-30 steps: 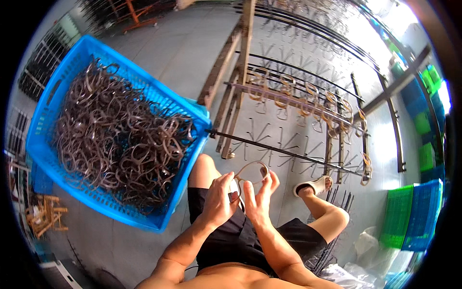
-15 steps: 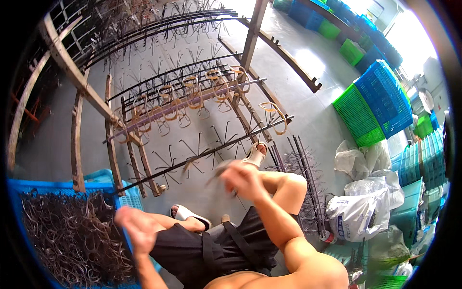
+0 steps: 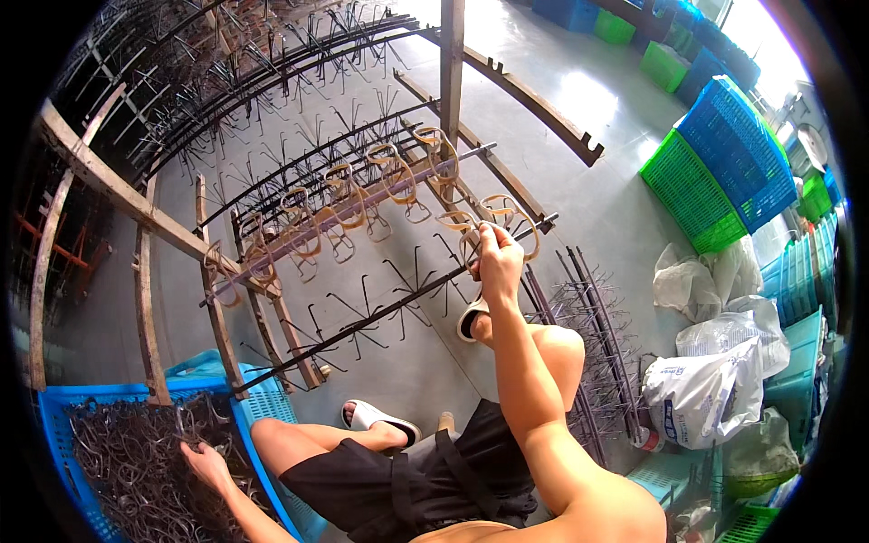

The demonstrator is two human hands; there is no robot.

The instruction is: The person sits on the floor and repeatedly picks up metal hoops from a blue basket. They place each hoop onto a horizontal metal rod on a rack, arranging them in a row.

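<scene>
- The wooden rack [image 3: 451, 81] spans the upper left and centre of the frame.
- The blue basket [image 3: 100, 392], lower left, contains a heap of dark curved pieces [image 3: 127, 471].
- The black hooked rod [image 3: 389, 310] slants across the centre.
- The left hand [image 3: 210, 466] reaches into the heap; whether it grips anything, I cannot tell.
- The right hand [image 3: 501, 267], right of centre, pinches a tan frame [image 3: 462, 214] near the rod's upper-right end.

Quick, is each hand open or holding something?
Left hand: at dark loops in the blue basket; grip unclear.
Right hand: closed, holding a tan loop.
</scene>
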